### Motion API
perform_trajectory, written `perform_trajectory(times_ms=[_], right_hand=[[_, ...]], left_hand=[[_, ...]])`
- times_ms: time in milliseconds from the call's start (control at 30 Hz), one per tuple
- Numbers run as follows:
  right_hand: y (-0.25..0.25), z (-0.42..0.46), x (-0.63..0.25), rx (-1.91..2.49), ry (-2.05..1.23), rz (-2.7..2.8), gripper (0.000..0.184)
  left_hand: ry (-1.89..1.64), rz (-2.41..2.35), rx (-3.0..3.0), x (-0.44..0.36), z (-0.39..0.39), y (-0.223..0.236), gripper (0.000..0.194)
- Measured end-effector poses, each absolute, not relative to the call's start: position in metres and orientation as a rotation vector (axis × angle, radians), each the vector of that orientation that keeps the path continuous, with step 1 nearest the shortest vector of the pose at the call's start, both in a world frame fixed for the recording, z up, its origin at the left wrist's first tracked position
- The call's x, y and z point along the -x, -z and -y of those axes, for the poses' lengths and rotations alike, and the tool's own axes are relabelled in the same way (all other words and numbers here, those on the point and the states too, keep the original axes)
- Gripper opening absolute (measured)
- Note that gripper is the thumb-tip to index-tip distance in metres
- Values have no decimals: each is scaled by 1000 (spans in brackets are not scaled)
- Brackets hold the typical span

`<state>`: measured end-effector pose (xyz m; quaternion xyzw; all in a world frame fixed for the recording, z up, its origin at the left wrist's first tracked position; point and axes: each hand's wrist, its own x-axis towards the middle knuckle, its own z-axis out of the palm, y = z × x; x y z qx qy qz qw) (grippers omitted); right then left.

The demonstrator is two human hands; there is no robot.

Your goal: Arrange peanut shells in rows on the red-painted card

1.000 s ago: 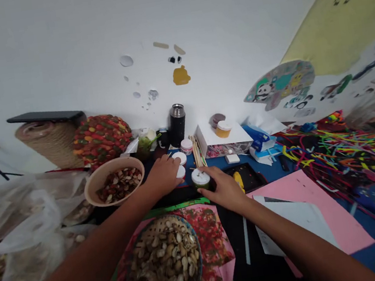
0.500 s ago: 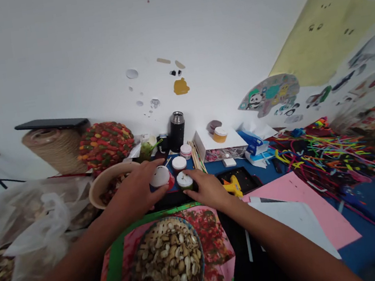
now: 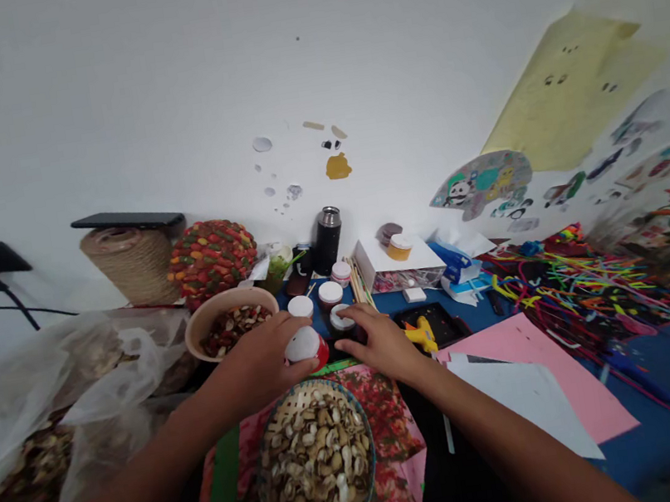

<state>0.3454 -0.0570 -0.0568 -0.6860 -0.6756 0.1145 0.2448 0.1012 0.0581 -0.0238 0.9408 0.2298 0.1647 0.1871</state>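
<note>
My left hand (image 3: 266, 358) grips a red paint jar (image 3: 321, 356) with a white lid (image 3: 304, 344), held just beyond the round basket's far rim. My right hand (image 3: 379, 341) closes its thumb and fingers about another white-lidded jar (image 3: 341, 317), whose side looks dark. Close by stand a white-lidded jar (image 3: 300, 306), a dark red jar (image 3: 331, 295) and a small pink-white jar (image 3: 341, 273). Below the hands, the woven basket (image 3: 370, 447) full of pistachio-like shells rests on red-patterned paper (image 3: 390, 410).
A beige bowl (image 3: 190, 327) of painted shells and plastic bags (image 3: 112, 402) sit at left. Behind are a black flask (image 3: 328, 244) and wooden sticks (image 3: 361, 287). Rightward lie a yellow glue gun (image 3: 421, 334), a black tray (image 3: 439, 321), pink paper (image 3: 603, 404) and pipe cleaners (image 3: 603, 278).
My left hand has taken the red jar from among the other jars and brought it nearer the basket. My right hand has shifted its jar left, closer to the group. The view has tilted up.
</note>
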Motion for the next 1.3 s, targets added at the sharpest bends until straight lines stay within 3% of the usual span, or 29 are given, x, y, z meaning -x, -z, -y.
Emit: perform_trajectory(times_ms=[133, 300, 433, 567, 800, 1100, 1200, 1300], right_hand=[[41, 81, -318, 1592, -586, 1802, 68], [38, 85, -296, 1590, -712, 1663, 53], [39, 87, -293, 1515, -851, 1631, 57], [43, 89, -290, 1598, -765, 1679, 44], [60, 76, -281, 1755, -471, 1563, 28], [81, 60, -276, 1767, -472, 1404, 23], [83, 59, -276, 1731, -507, 1379, 23], [75, 67, -279, 1654, -599, 1412, 31]], left_hand=[[-377, -509, -2716, -108, -59, 20, 36], [-192, -356, -2934, -122, -44, 1, 35], [-124, -277, -3103, -124, -35, -7, 38], [-16, -344, -3156, -126, -28, -3, 41], [30, -868, -3081, -138, -14, -6, 50], [-64, -1208, -2894, -161, -5, 3, 53], [-32, -1135, -2916, -161, -10, 3, 52], [-24, -761, -3031, -149, -22, -5, 45]])
